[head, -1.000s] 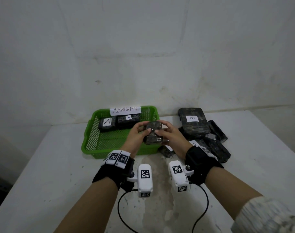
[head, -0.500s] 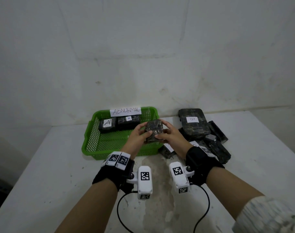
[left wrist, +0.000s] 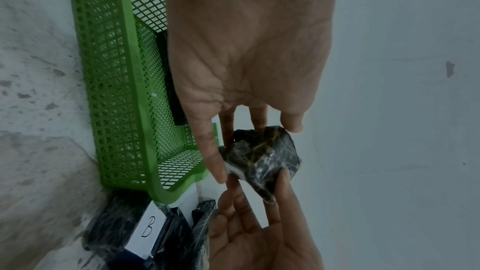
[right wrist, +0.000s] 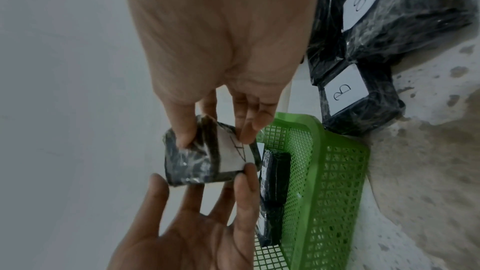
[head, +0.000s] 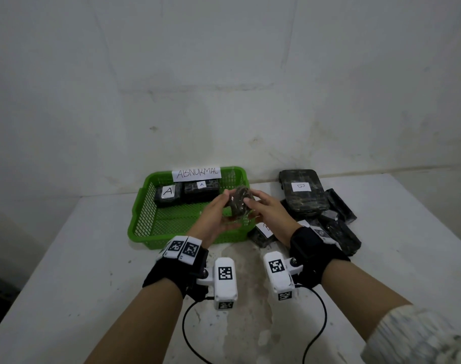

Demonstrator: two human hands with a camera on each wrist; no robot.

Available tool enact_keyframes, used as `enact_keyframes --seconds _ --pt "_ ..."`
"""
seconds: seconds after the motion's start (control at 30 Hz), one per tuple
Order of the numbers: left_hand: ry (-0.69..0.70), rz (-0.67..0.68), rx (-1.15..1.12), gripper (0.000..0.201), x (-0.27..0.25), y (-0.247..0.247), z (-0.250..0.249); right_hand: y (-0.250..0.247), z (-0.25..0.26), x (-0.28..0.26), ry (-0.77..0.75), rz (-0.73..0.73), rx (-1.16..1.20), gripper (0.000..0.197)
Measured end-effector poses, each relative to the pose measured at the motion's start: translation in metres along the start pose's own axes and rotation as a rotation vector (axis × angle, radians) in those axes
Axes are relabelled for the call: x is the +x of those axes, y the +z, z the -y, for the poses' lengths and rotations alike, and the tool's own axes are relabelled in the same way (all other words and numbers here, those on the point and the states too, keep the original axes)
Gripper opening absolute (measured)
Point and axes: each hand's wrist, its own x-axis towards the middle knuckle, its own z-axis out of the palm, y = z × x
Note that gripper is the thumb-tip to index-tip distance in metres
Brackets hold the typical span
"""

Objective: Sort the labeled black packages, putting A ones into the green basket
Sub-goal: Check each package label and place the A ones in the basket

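Over the green basket's (head: 171, 241) front right corner, both hands hold a small black wrapped package (head: 238, 203). My right hand (head: 255, 203) pinches it from the right with thumb and fingers. My left hand (head: 220, 214), palm up, holds it from the left and below with thumb and fingertips. In the right wrist view the package (right wrist: 207, 161) shows a white label with an A, facing away from my head. The left wrist view shows the package's (left wrist: 262, 155) plain black side. Two A packages (head: 169, 195) (head: 201, 189) lie at the back of the basket.
A pile of black packages (head: 337, 229) lies right of the basket, with a large B-labelled one (head: 301, 195) on top and a smaller B one (head: 263, 231) at the front. The basket stands against the wall with an "ABNORMAL" sign (head: 197, 173). Wrist-camera cables trail near the table's front.
The package has been turned between the hands, from flat-on to edge-on. My left hand has rolled palm up under it. Both hands stay over the basket's right front.
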Motion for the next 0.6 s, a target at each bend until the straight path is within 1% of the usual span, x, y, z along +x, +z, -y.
enact_keyframes --seconds 0.1,0.2,0.3,0.37,0.43,0.6 --pt "-0.039 0.025 -0.008 0.04 -0.001 0.0006 0.0002 0.0032 0.0014 -0.0016 -0.029 -0.057 -0.059 0.023" --pt "-0.051 0.018 -0.012 0.034 -0.0018 0.0003 0.0021 0.006 0.0009 -0.0027 -0.038 -0.076 -0.103 0.019" --pt "-0.041 -0.004 -0.019 0.026 -0.001 -0.0004 0.0021 0.0054 0.0009 -0.0041 -0.025 -0.041 -0.099 0.025" --pt "-0.022 -0.009 -0.02 0.026 0.0 0.0001 0.0016 0.0044 0.0011 -0.0062 -0.029 -0.002 -0.122 0.035" --pt "-0.013 -0.013 -0.02 0.027 0.0005 0.0012 0.0015 0.0055 0.0013 -0.0072 -0.044 -0.008 -0.143 0.041" --pt "-0.002 -0.015 0.021 0.029 0.0006 0.0029 0.0015 0.0069 0.0035 -0.0059 -0.054 -0.038 -0.147 0.043"
